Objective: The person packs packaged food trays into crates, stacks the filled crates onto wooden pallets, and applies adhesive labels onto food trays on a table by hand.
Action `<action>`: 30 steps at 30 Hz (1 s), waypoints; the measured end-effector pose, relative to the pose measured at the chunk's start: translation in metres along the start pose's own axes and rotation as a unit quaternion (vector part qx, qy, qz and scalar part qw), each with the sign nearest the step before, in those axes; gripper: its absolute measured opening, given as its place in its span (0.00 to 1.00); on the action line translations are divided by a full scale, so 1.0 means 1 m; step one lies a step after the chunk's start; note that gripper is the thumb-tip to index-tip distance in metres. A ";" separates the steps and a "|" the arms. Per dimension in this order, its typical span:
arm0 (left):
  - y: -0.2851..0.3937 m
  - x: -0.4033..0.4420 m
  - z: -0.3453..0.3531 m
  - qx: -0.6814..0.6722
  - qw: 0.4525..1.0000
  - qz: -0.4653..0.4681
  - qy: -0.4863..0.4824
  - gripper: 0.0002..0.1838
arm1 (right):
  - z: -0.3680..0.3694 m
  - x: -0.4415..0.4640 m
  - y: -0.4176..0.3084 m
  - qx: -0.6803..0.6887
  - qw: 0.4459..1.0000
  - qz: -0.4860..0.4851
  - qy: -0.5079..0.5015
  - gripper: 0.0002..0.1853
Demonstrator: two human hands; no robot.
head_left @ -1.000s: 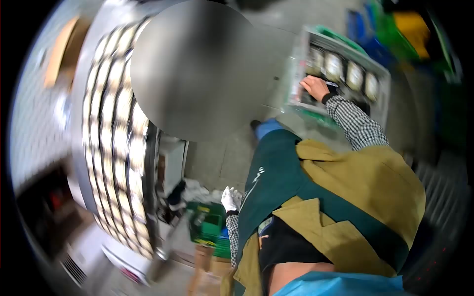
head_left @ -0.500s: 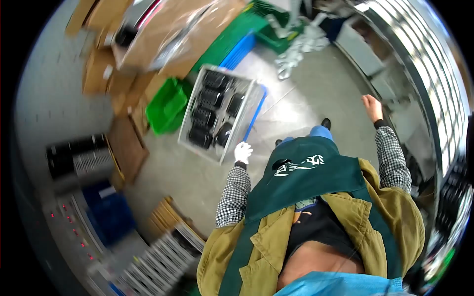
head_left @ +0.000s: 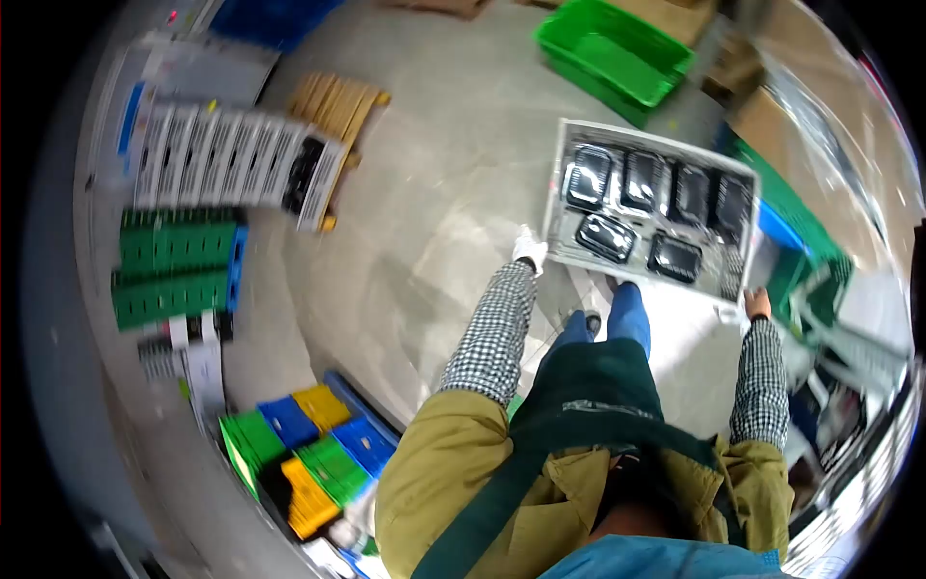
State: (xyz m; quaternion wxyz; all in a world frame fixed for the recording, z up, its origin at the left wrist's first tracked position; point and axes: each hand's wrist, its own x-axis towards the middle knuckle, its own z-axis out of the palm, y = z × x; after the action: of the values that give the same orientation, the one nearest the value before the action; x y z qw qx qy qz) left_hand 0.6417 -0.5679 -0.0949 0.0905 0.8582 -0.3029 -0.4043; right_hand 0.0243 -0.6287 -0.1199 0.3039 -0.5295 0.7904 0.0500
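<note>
Grey floor surrounds the crate, which lies before the legs. Inside it six black packs lie flat, perhaps so none tips. The gloved left hand is by the crate's near left corner, the bare right hand by its near right, seemingly to steady it evenly; whether either grips, I cannot tell. Pale lettering on the apron, nearer than the crate, is unreadable.

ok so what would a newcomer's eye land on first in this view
Probably the pale crate of six shiny black packs ahead of the person, with the white-gloved left hand and bare right hand by its two near corners. Next, likely the bright green tub just beyond it, then the green, blue and yellow boxes at lower left.
</note>
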 end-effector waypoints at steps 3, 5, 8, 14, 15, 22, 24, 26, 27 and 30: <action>0.036 0.026 0.004 0.010 0.998 -0.069 0.001 0.52 | 0.042 0.085 0.000 -0.126 0.992 0.005 0.005 0.46; 0.023 0.050 0.030 0.016 0.998 -0.060 -0.021 0.52 | 0.052 0.108 -0.001 -0.082 0.993 0.047 -0.076 0.45; 0.028 0.066 0.033 -0.017 0.999 -0.026 -0.034 0.40 | 0.063 0.114 0.016 -0.047 0.998 0.030 0.031 0.39; -0.007 0.101 0.082 -0.067 0.994 -0.001 0.086 0.21 | 0.061 0.123 0.020 0.002 0.995 0.023 0.101 0.21; 0.022 0.078 0.045 -0.027 0.996 -0.008 0.084 0.19 | 0.047 0.112 0.007 0.013 0.997 0.004 0.079 0.19; -0.040 0.050 -0.014 -0.152 0.980 -0.018 0.129 0.15 | -0.028 0.037 -0.078 0.078 0.987 -0.094 0.102 0.14; -0.046 0.010 -0.070 -0.190 0.976 -0.041 0.096 0.15 | -0.039 0.010 -0.132 0.136 0.983 -0.099 0.068 0.13; -0.071 -0.013 -0.104 -0.220 0.966 -0.058 0.119 0.15 | -0.056 -0.021 -0.180 0.089 0.982 -0.151 0.074 0.12; -0.083 -0.023 -0.114 -0.221 0.964 -0.049 0.143 0.16 | -0.060 -0.024 -0.185 0.035 0.976 -0.187 0.104 0.12; -0.125 -0.041 -0.173 -0.199 0.968 -0.081 0.132 0.18 | -0.069 -0.070 -0.253 -0.006 0.978 -0.163 0.129 0.12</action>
State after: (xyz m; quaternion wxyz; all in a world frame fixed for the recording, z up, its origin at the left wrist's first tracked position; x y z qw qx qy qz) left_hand 0.8068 -0.4591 -0.0056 0.2655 0.8903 -0.1309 -0.3459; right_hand 0.2319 -0.7098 0.0351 0.2006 -0.6550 0.7256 -0.0643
